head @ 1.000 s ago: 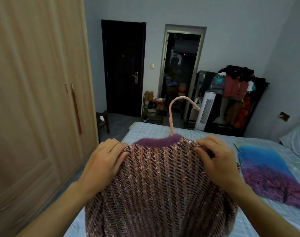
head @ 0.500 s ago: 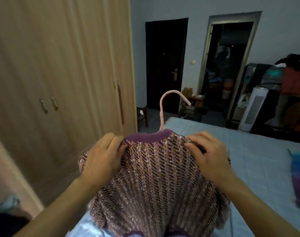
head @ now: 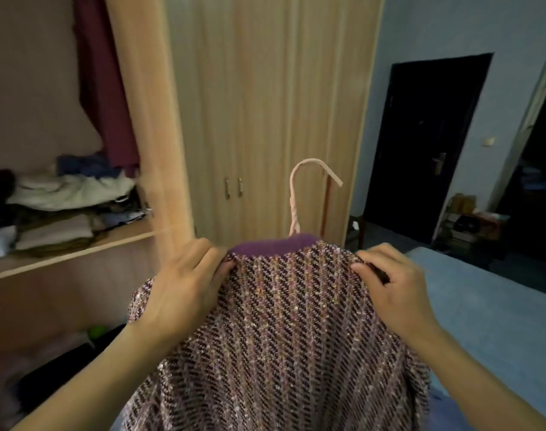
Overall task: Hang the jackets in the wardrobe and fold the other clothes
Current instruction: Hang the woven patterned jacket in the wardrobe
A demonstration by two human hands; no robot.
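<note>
A purple-and-pink tweed jacket point(head: 284, 331) with a purple collar hangs on a pink hanger, whose hook point(head: 309, 188) sticks up above the collar. My left hand point(head: 184, 287) grips the jacket's left shoulder and my right hand point(head: 392, 284) grips its right shoulder, holding it up in front of me. The wooden wardrobe point(head: 265, 119) stands ahead; its left section is open, with a dark red garment point(head: 103, 88) hanging inside. The rest of the hanger is hidden under the jacket.
A shelf point(head: 66, 253) in the open wardrobe section carries stacked folded clothes point(head: 57, 209). The open door's edge point(head: 153, 135) stands left of centre. The bed point(head: 489, 306) with a blue sheet lies at right. A dark door point(head: 430, 144) is behind it.
The view has swung left from the bed and doorway to the wardrobe, whose open section is now in sight. Both hands keep their hold on the jacket's shoulders.
</note>
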